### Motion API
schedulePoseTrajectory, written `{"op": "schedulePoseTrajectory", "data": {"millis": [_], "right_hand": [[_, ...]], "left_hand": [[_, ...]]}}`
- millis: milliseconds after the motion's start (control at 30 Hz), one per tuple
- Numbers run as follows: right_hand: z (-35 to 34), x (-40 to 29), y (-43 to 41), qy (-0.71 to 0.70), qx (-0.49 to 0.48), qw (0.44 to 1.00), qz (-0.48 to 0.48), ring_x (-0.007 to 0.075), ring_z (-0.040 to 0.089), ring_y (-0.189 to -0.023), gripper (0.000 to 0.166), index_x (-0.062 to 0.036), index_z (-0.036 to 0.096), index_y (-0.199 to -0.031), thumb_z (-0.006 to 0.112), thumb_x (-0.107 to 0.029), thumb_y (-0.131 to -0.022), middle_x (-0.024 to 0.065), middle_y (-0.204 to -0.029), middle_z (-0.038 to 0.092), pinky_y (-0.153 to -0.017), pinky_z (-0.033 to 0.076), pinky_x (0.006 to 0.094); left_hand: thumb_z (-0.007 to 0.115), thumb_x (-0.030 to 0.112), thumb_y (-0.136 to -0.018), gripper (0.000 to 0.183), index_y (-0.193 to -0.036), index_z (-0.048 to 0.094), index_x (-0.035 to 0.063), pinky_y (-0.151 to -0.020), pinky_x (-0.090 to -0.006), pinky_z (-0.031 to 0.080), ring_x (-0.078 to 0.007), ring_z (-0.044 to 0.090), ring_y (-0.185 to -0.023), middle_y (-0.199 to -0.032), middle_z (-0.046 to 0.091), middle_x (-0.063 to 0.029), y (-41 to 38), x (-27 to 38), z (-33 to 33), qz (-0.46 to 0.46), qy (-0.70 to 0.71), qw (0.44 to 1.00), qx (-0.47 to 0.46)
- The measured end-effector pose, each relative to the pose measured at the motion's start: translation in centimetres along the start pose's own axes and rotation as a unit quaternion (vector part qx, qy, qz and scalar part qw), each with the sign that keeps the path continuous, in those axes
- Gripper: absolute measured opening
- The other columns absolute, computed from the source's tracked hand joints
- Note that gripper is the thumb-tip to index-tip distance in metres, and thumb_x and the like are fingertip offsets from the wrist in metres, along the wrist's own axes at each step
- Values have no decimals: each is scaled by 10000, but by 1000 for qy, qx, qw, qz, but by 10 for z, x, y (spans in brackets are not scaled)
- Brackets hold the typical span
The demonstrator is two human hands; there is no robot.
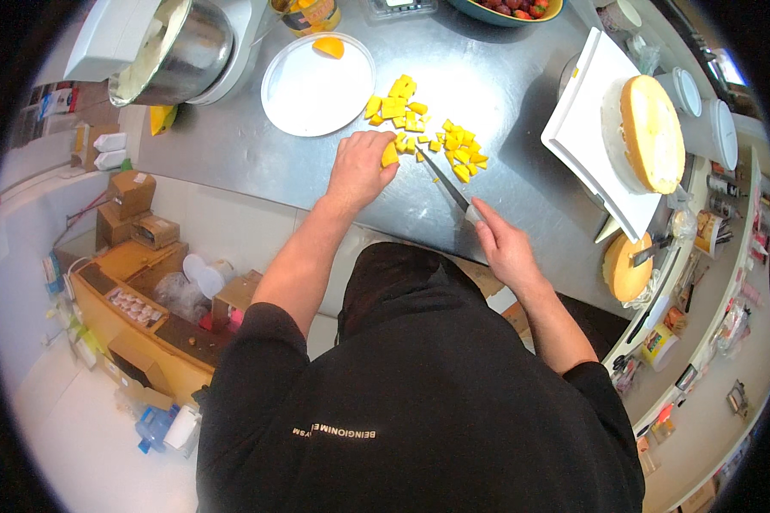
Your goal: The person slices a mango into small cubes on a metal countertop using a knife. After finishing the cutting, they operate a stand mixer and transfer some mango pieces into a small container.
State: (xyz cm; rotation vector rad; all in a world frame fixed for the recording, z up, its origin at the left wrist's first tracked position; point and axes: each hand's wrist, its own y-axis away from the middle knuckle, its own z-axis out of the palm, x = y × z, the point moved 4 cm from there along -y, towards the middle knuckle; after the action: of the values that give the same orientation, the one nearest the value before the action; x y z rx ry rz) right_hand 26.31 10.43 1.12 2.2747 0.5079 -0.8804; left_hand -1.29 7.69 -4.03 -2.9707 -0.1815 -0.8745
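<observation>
On the steel worktop, my left hand holds a yellow-orange piece of fruit, partly hidden by the fingers. My right hand grips the pale handle of a knife, whose blade points away to the left, its tip beside small cut cubes. Diced fruit lies in two loose groups: larger chunks beyond my left hand, and smaller cubes to the right of the blade. Behind the left hand is a round white plate or lid with one fruit slice near its far rim.
A stand mixer with a steel bowl stands at the far left. An opened can and a bowl of strawberries and grapes are at the back. To the right, a sponge cake layer rests on a white stand.
</observation>
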Motion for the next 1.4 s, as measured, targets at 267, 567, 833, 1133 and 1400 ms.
{"op": "schedulePoseTrajectory", "data": {"millis": [267, 567, 833, 1133, 1400], "right_hand": [[-9, 11, 10, -9, -35, 999, 14, 372, 680, -1011, 432, -165, 505, -1457, 525, -214, -1028, 246, -1142, 682, -898, 529, 413], [2, -10, -2, 50, -20, 997, -62, 401, 672, -1033, 419, -168, 521, -1439, 543, -214, -1023, 241, -1162, 678, -918, 532, 426], [7, -18, -10, 116, -50, 992, -19, 429, 663, -1008, 424, -161, 529, -1422, 564, -187, -1001, 258, -1120, 676, -874, 539, 452], [-1, 6, 11, 67, -12, 997, -25, 413, 666, -1026, 415, -126, 539, -1414, 562, -173, -1003, 257, -1138, 674, -894, 527, 445], [1, 15, 20, 86, 32, 991, -96, 372, 692, -967, 423, -140, 530, -1432, 563, -177, -1012, 245, -1088, 689, -867, 538, 423]], "left_hand": [[792, 121, -765, 527, -1250, 598, 55, -988, -444, 423, -337, 560, -1121, -1151, 640, -125, 10, 12, -20, 118, -51, 991, 45], [770, 140, -780, 366, -1095, 603, 54, -852, -418, 498, -331, 582, -968, -1063, 613, -114, 40, 14, 22, -52, 18, 987, 154], [757, 137, -781, 327, -1067, 614, 67, -849, -401, 503, -302, 585, -961, -1034, 608, -90, 37, 28, 27, -38, 23, 984, 173], [770, 197, -774, 393, -1112, 608, 80, -871, -399, 499, -294, 590, -1001, -1099, 600, -85, 52, 44, 56, -7, 34, 994, 106], [791, 118, -747, 431, -1127, 596, 58, -899, -414, 489, -345, 581, -1033, -1144, 597, -135, 61, 48, 57, -43, 107, 976, 184]]}}
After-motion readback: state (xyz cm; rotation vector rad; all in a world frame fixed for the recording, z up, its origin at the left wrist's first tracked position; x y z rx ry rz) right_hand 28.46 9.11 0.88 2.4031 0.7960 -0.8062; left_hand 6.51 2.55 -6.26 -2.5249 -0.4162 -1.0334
